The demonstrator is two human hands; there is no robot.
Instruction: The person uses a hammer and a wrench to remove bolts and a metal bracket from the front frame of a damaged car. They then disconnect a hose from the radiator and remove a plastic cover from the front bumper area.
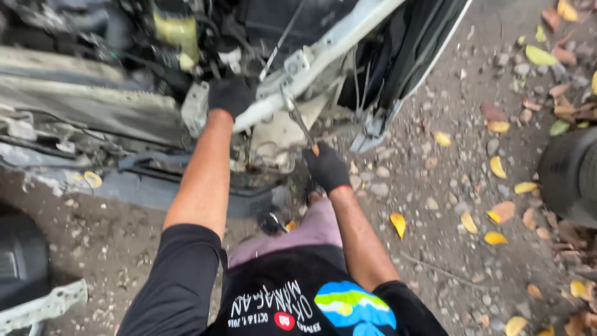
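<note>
- The stripped front of a car [93,106] fills the upper left of my view, bumper off, radiator face and pipework bare; it stands on gravel ground [448,205] strewn with yellow leaves.
- A pale metal support beam [348,37] runs slantwise from the top edge down toward the middle of the car's front, with a small bracket near its lower end.
- A dark tyre [569,174] sits at the right edge of the gravel, well apart from the work.
- My left hand [230,96], in a black glove, is clenched around the lower end of the beam, just beside the bracket.
- My right hand [326,167], also gloved, grips the handle of a wrench [298,118]; its head reaches up to a fastening under the beam, though the bolt itself is too small for me to make out.
- I judge the step in hand to be working that fastening, the left hand steadying the beam against the pull.
- The next move, as I read it, calls for a firm swing of the handle with the head kept square on the fastening, since a slip would throw my knuckles into the metal edges.
</note>
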